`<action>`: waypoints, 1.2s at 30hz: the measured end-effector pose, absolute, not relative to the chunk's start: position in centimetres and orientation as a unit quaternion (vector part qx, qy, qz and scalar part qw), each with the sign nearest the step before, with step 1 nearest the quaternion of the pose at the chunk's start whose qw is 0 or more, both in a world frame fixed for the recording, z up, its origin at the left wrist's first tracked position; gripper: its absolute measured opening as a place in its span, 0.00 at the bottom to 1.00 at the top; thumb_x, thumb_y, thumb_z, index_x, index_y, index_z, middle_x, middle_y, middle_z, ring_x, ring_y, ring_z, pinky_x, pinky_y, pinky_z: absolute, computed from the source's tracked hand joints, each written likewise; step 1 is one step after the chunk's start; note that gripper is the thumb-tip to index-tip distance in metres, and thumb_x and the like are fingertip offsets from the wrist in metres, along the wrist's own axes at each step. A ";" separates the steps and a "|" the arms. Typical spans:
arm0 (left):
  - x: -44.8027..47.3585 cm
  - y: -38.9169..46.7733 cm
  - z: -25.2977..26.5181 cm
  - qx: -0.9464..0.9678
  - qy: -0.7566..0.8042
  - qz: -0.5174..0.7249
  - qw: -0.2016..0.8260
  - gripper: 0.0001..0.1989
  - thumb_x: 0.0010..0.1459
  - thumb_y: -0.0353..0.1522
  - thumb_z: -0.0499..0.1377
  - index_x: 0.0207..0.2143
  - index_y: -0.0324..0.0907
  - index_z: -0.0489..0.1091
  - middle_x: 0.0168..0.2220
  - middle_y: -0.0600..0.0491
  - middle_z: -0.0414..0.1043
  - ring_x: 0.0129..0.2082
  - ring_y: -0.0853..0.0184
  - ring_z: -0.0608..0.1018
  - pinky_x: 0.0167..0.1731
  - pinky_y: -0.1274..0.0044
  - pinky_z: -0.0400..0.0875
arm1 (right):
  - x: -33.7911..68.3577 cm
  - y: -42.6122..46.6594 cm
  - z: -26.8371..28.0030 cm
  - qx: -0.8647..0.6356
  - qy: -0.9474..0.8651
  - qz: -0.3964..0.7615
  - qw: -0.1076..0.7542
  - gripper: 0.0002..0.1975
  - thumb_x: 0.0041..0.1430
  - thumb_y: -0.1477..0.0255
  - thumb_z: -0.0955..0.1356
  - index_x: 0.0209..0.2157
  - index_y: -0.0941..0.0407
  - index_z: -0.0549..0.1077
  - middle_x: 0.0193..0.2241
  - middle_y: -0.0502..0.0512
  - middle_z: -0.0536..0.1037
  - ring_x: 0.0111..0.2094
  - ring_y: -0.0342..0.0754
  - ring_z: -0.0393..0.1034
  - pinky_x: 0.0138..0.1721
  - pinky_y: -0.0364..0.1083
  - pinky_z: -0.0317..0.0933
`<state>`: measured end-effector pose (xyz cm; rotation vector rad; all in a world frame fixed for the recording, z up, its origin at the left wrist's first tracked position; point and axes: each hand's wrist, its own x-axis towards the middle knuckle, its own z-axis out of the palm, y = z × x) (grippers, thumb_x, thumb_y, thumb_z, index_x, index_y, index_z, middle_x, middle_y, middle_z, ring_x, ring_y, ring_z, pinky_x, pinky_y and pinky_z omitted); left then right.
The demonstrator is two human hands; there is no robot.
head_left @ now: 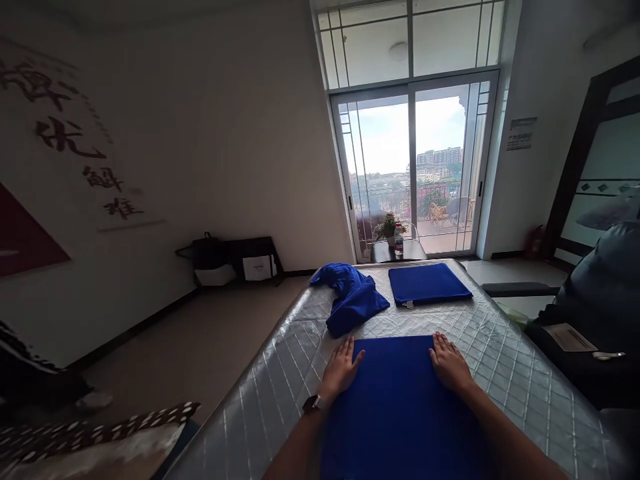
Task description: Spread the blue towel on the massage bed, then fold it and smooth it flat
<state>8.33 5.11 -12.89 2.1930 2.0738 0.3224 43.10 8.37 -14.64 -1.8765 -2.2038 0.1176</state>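
Observation:
A blue cloth [395, 407], smooth and squared off, lies flat in front of me and runs out of the bottom of the view. My left hand [341, 367], with a watch on its wrist, rests along the cloth's left edge near its far corner, fingers stretched out. At the opposite far corner my right hand [449, 360] lies flat along the right edge, fingers extended. Beyond them sits a neatly folded blue cloth [430, 283] with a small white tag at its near edge. Left of that is a crumpled blue garment [350, 297].
Everything blue lies on a silver quilted mattress [280, 380]. Past its far end stands a small dark table [413, 251] with a potted plant [388, 227] and a bottle [399, 240]. A dark chair [600, 280] is at right; someone's leg [35, 353] shows at far left.

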 end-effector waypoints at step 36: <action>27.2 1.9 -12.7 0.846 0.510 0.150 0.043 0.36 0.71 0.47 0.31 0.71 0.34 0.48 0.72 0.45 0.46 0.73 0.62 0.47 0.71 0.64 0.47 | 43.4 4.2 -14.9 -0.619 -0.780 -0.006 0.094 0.32 0.69 0.68 0.51 0.70 0.67 0.51 0.71 0.63 0.48 0.72 0.51 0.39 0.70 0.53 0.40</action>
